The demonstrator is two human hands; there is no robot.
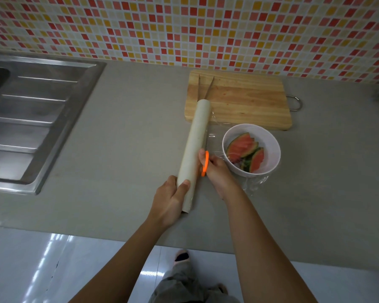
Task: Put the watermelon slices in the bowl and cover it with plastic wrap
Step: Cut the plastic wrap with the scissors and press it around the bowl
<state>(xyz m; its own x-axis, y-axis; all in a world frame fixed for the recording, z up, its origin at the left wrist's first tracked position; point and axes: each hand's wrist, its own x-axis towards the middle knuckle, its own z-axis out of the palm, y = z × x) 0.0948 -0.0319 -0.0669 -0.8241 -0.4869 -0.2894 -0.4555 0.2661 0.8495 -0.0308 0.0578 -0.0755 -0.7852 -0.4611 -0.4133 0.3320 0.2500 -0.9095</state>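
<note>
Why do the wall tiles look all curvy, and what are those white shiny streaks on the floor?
In the head view, the wide lens bows the tiled wall and the counter edge; the streaks are light glaring off the glossy floor; the plastic wrap by the bowl glints too; overall it is dim.
</note>
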